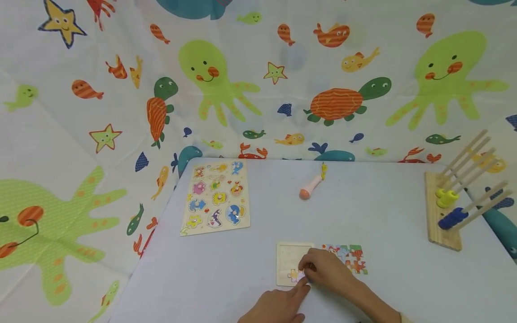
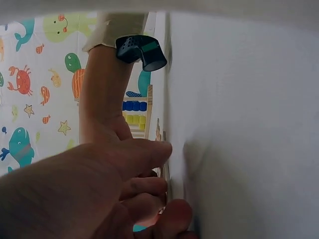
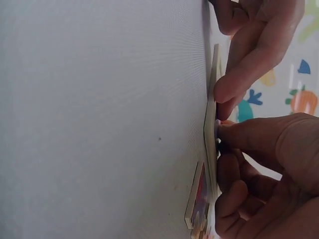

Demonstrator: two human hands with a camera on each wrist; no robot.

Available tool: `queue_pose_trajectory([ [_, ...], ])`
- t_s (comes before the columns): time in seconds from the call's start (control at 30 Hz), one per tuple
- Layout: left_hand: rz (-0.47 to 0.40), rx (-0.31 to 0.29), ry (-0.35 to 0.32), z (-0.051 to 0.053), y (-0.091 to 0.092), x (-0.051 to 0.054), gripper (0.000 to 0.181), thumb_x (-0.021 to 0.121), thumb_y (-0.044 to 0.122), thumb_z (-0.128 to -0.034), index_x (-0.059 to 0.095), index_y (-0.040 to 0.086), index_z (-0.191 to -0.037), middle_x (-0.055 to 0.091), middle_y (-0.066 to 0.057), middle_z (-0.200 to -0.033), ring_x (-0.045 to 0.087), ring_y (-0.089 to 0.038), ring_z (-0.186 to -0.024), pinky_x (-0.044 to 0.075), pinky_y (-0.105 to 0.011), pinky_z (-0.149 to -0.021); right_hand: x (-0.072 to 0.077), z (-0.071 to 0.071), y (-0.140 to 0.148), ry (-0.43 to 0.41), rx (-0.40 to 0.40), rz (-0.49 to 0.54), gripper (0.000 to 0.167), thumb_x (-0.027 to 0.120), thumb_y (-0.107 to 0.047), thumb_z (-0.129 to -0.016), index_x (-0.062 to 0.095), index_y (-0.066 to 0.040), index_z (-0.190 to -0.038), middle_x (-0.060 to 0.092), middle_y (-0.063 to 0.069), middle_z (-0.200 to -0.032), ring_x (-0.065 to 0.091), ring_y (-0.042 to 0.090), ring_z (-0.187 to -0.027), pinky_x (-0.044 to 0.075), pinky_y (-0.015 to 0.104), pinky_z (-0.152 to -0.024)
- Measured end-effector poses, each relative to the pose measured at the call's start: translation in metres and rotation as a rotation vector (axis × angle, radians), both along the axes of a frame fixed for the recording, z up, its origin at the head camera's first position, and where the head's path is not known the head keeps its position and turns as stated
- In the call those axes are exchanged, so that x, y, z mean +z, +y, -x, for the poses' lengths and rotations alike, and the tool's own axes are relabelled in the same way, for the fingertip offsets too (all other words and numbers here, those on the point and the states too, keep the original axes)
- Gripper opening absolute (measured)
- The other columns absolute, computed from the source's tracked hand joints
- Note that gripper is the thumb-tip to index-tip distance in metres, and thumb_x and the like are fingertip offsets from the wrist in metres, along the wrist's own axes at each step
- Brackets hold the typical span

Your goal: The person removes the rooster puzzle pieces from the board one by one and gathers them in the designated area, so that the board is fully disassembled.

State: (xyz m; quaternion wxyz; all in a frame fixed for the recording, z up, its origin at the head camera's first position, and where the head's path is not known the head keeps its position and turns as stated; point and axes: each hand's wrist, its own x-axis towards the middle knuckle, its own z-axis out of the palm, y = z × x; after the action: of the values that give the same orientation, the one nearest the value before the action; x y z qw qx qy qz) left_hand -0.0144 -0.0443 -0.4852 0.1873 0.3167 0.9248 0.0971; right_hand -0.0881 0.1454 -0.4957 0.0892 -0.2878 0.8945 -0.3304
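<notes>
A square wooden puzzle tray (image 1: 294,253) lies near the front of the table, with a pale orange jigsaw piece (image 1: 292,275) along its bottom edge. My right hand (image 1: 329,271) reaches over the tray's lower right corner and pinches a light-coloured jigsaw piece (image 1: 300,277) between thumb and fingers, down against the tray. From the front, my left hand (image 1: 278,305) touches that same corner with an extended index finger. In the right wrist view, its fingertips meet the tray's rim beside the pinched piece. Colourful jigsaw pieces (image 1: 357,258) lie right of the tray, partly behind the right hand.
A sea-animal peg puzzle board (image 1: 218,197) lies at the back left. Towards the back middle is a pink handled toy (image 1: 311,187). A wooden stacking rack (image 1: 444,215) with upright rods and yellow and blue beads stands at the right. A patterned cloth (image 1: 250,80) hangs behind.
</notes>
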Motion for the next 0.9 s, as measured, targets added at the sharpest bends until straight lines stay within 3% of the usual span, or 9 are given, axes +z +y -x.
queue_pose_trajectory([
  [0.3, 0.022, 0.018, -0.012, -0.0016, 0.0042, 0.0, 0.056, 0.069, 0.036, -0.0916, 0.042, 0.022, -0.139, 0.04, 0.015, -0.15, 0.04, -0.007, -0.045, 0.034, -0.025, -0.04, -0.003, 0.0015, 0.0021, -0.046, -0.003, 0.057, 0.019, 0.068, 0.0, -0.084, 0.071, -0.018, -0.087, 0.054, -0.015, -0.078, 0.048, 0.002, -0.068, 0.044, 0.024, -0.06],
  [0.73, 0.023, 0.026, -0.047, -0.0025, 0.005, 0.0013, 0.056, 0.07, 0.036, -0.0915, 0.04, 0.022, -0.137, 0.053, 0.017, -0.125, 0.034, -0.006, -0.037, 0.033, -0.023, -0.037, -0.0047, 0.0018, 0.0015, -0.168, -0.036, 0.074, 0.009, 0.076, -0.018, -0.087, 0.068, -0.023, -0.084, 0.055, -0.014, -0.076, 0.051, 0.005, -0.068, 0.046, 0.026, -0.059],
  [0.9, 0.041, 0.013, -0.007, -0.0028, 0.0039, 0.0006, 0.06, 0.071, 0.037, -0.0906, 0.039, 0.024, -0.139, 0.046, 0.021, -0.14, 0.033, -0.007, -0.037, 0.032, -0.024, -0.037, -0.0033, 0.0026, -0.0004, -0.182, -0.055, 0.062, 0.009, 0.075, -0.019, -0.088, 0.069, -0.021, -0.083, 0.055, -0.014, -0.074, 0.051, 0.005, -0.066, 0.045, 0.026, -0.058],
])
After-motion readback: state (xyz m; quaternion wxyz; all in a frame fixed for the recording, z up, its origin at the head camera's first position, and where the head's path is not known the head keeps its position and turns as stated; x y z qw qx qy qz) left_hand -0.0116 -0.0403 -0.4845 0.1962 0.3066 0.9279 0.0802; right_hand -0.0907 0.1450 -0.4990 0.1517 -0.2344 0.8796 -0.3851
